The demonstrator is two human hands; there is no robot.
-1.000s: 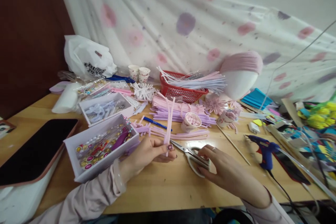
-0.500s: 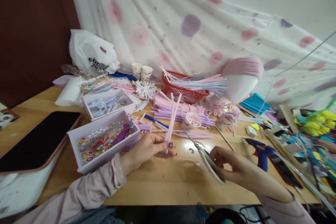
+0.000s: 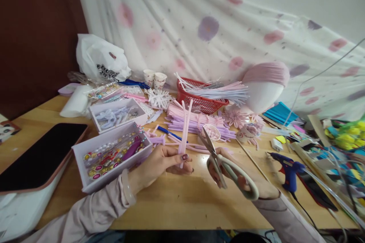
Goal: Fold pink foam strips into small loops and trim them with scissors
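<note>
Pinched upright in my left hand [image 3: 167, 161] are a few pale pink pipe cleaners [image 3: 186, 131], their tops spreading apart. To the right, my right hand [image 3: 225, 167] has its fingers through the light-handled scissors [image 3: 236, 174]. The scissor blades [image 3: 208, 140] point up and away, slightly parted, and stand clear of the pipe cleaners. Behind the blades is a paper cup [image 3: 212, 133] of small pink pieces. Bundles of pink and purple pipe cleaners [image 3: 196, 119] lie beyond both hands.
At left are an open white box [image 3: 115, 159] of beads, another box [image 3: 118, 115] and a tablet [image 3: 42, 155]. Behind stands a red basket [image 3: 199, 102] of pipe cleaners, beside a head form [image 3: 264, 87]. A blue glue gun [image 3: 288, 169] and a thin stick [image 3: 252, 159] lie at right.
My right hand has turned over, so the scissors now show with the blades pointing up and parted. My left hand keeps nearly the same place and grip.
</note>
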